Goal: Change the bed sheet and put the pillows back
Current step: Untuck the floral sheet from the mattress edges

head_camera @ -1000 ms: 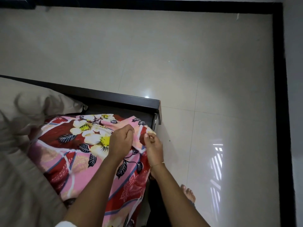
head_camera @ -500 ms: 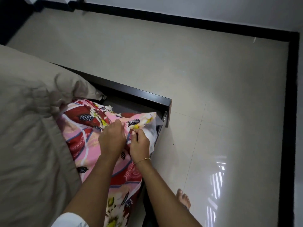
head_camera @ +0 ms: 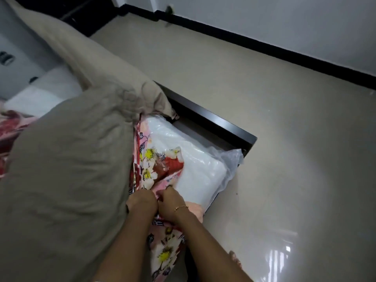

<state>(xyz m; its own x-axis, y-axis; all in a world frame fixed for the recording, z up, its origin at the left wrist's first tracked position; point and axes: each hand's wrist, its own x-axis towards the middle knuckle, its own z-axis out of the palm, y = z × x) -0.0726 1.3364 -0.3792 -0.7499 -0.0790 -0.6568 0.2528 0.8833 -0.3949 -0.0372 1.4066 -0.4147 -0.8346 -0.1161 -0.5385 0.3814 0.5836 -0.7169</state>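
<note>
Floral sheet (crumpled) bunched in both hands' grip.

I see open floor right of the bed frame, bunched beige quilt crowding its left, plastic-wrapped mattress filling the corner

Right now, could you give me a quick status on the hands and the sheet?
Left hand and right hand both gripping floral sheet. Sheet off mattress corner. Beige cover bunched alongside.

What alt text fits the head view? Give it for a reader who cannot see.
Both hands, left hand and right hand, grip the floral sheet peeled off a plastic-wrapped mattress corner. A beige cover lies bunched to the left; the dark bed frame borders a glossy tiled floor.
</note>
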